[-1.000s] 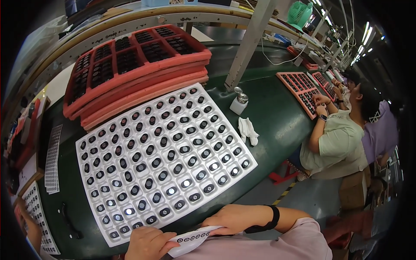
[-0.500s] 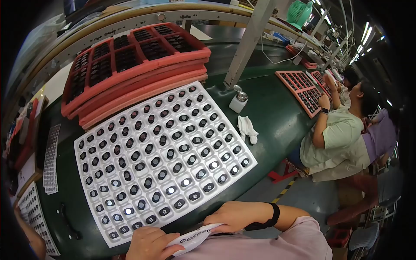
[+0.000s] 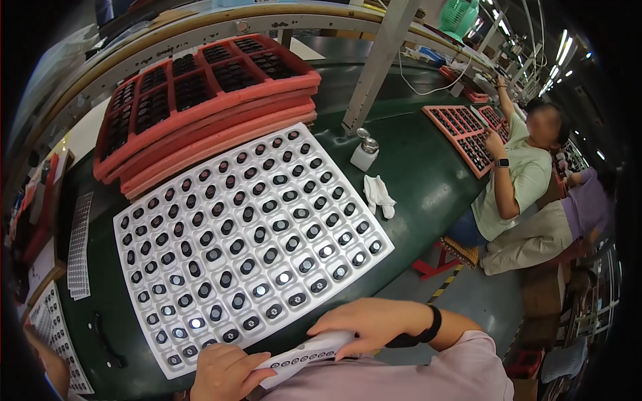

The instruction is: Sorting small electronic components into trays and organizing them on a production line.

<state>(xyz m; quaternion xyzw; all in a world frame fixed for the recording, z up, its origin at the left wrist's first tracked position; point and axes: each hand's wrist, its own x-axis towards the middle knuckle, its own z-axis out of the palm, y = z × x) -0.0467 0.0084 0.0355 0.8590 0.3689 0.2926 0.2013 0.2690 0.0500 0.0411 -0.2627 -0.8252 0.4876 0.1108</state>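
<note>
My left hand (image 3: 224,374), nearer the white moulded-plastic tray (image 3: 239,222) of dark oval pieces (image 3: 270,256) just ahead, pinches one end of a ring-printed white paper-like strip (image 3: 302,358) slanting lengthwise rightward to my right hand's (image 3: 366,326) thumb-and-finger grip.

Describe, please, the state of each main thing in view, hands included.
Left hand: pinching the white strip's left end.
Right hand: holding its right end.
White strip: held between both hands.
White tray: flat, pockets holding dark pieces.
Red trays: stacked, top one loaded.
Bottle: upright, lid seemingly open.
White cloth: crumpled.
</note>
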